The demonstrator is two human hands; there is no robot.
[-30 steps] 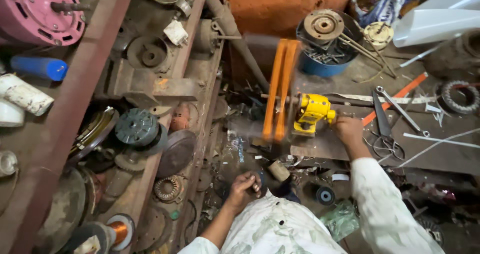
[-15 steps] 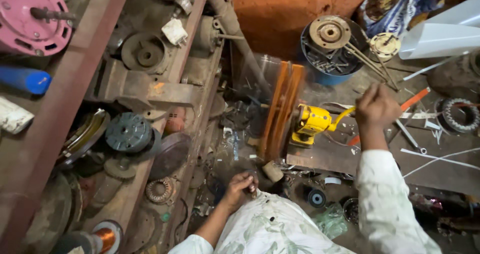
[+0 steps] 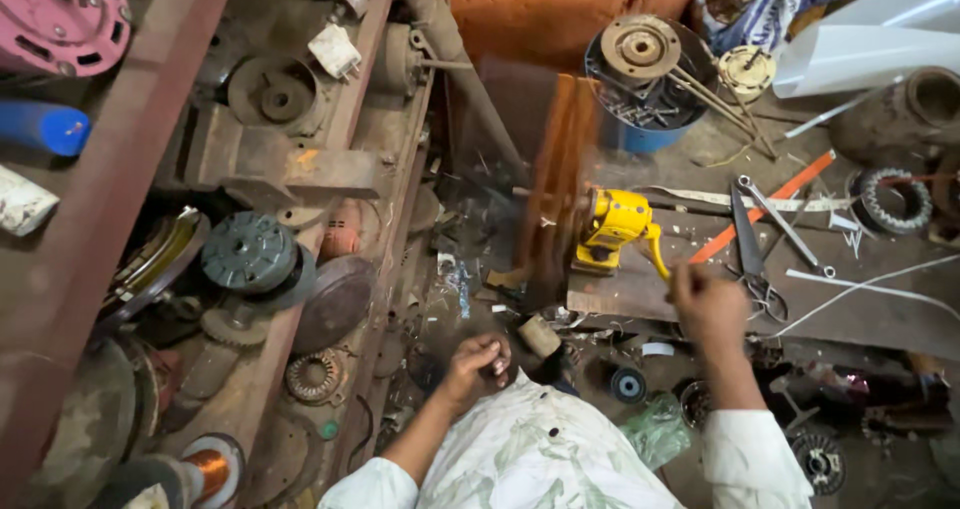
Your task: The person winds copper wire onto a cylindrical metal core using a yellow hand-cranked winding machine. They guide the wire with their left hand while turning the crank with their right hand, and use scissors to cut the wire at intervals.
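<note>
Head view, workshop floor. Right hand (image 3: 706, 304) clenched on crank handle of yellow hand winder (image 3: 612, 231); orange frame (image 3: 556, 194) blurred, set on steel plate (image 3: 860, 314). Left hand (image 3: 480, 361) closed, contents not visible, likely feeding wire. Advice: steady, even turns. Room: scissors (image 3: 752, 254) near right; shelf edge (image 3: 385, 269) crowds left.
</note>
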